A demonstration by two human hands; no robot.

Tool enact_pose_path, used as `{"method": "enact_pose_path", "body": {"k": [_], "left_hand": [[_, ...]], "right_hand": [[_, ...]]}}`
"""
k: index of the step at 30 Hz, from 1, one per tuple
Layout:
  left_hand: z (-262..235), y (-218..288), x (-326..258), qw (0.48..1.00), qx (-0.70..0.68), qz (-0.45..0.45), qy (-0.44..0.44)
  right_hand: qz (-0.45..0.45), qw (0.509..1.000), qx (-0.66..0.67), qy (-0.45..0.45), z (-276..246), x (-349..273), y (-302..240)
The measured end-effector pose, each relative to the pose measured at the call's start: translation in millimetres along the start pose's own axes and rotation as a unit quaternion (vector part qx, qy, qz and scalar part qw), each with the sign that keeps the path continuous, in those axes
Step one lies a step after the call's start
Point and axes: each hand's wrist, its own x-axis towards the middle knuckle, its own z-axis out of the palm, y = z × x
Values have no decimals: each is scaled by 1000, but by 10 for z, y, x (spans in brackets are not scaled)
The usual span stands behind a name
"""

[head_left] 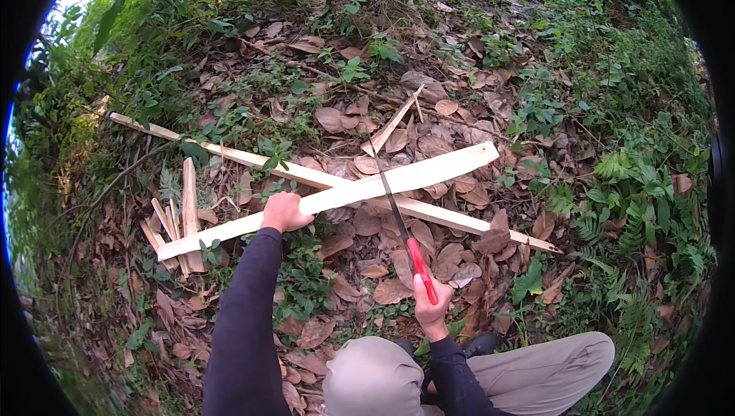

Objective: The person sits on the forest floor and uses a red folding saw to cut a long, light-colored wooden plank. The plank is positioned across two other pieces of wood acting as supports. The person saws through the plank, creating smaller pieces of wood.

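My left hand [285, 212] presses down on a long pale wooden plank [429, 171] that lies across a second, thinner pale strip [230, 155], the two forming a flat cross on the leaf litter. My right hand [429, 302] grips the red handle of a hand saw [396, 217]. The saw's dark blade reaches up and meets the plank near its middle, right of my left hand. Both forearms wear dark sleeves. My knees in khaki trousers show at the bottom edge.
A bundle of short split wood pieces [174, 221] lies at the plank's left end. Another small pale offcut [392, 123] rests farther back. Dry brown leaves cover the ground, with green weeds and ferns [635, 209] on the right and behind.
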Motion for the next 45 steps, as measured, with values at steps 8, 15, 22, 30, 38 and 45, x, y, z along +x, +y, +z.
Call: {"method": "enact_pose_path", "body": {"k": [8,15,22,30,38,45], "left_hand": [[-35,98,-93,998,-11,-25,-48],[-103,-32,45,999,-3,-30,-34],[-46,4,36,1000,5,-21,0],[-92,4,57,999,-12,-28,-12],[-67,-67,84,999,-24,-33,-33],[-87,-68,108,998,-31,-30,-36]], "right_hand": [[29,999,-17,-29,-144,-267,-111],[-32,993,-94,-58,-569,-869,-376],[14,997,-74,-29,-476,-704,-574],[-61,998,3,-23,24,138,-138],[-66,997,19,-17,392,604,146],[-62,998,7,-21,454,707,125]]}}
